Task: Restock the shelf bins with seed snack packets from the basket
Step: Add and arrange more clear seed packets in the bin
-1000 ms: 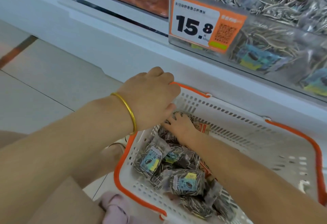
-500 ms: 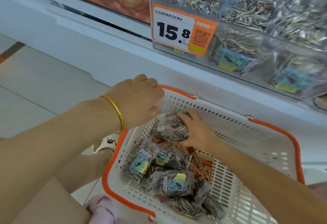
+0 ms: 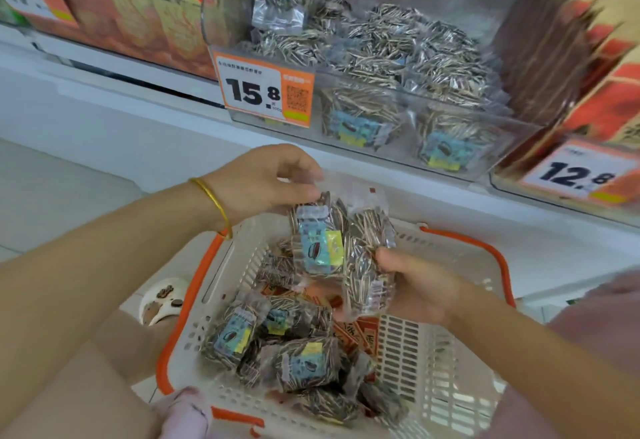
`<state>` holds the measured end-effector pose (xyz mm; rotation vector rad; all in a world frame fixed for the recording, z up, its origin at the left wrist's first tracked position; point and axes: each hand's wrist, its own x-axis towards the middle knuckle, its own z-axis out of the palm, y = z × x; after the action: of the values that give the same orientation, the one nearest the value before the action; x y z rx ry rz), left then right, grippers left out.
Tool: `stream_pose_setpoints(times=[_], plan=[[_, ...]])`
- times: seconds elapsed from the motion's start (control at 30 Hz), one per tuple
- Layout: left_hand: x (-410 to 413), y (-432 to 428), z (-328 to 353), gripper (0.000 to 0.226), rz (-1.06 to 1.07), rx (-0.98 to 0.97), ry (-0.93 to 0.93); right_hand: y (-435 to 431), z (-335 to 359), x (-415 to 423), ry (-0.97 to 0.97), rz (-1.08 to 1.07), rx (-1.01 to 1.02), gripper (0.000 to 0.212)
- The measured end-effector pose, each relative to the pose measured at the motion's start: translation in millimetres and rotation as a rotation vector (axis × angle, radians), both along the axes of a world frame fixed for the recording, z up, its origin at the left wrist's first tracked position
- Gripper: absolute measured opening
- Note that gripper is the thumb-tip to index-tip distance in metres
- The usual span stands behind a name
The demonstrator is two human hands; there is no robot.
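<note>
My left hand pinches the top edge of a seed packet with a blue label, which hangs above the white basket. My right hand grips a second seed packet from below, right beside the first. Several more seed packets lie in the basket's left half. The clear shelf bin above holds a heap of the same packets.
An orange price tag reading 15.8 hangs on the bin's front. Orange-red snack packs fill the neighbouring bin on the right, another bin on the left. A sandalled foot stands left of the basket, on the pale floor.
Both hands have risen out of the basket, each with a seed packet. The view has tilted up, showing more of the shelf bins.
</note>
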<state>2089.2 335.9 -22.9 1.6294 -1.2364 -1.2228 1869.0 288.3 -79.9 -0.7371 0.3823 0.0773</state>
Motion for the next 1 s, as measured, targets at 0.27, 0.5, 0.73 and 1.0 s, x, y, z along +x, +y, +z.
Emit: stream_pose_setpoints(times=[0.27, 0.5, 0.73, 1.0], plan=[[-11.7, -5.3, 1.9, 0.012, 0.098, -0.080, -0.237, -8.0, 23.3, -20.9, 0.253, -0.341, -0.297, 0.070], [-10.1, -8.7, -5.8, 0.015, 0.034, 0.029, -0.391, -4.8, 26.5, -21.2, 0.065, -0.615, -1.359, 0.043], [-19.3, -6.5, -19.2, 0.007, 0.051, 0.273, -0.173, 3.2, -3.1, -14.7, -0.204, -0.560, -2.250, 0.015], [-17.7, -2.8, -15.9, 0.018, 0.091, 0.279, 0.040, -6.8, -17.3, -21.1, -0.061, -0.453, -2.117, 0.054]])
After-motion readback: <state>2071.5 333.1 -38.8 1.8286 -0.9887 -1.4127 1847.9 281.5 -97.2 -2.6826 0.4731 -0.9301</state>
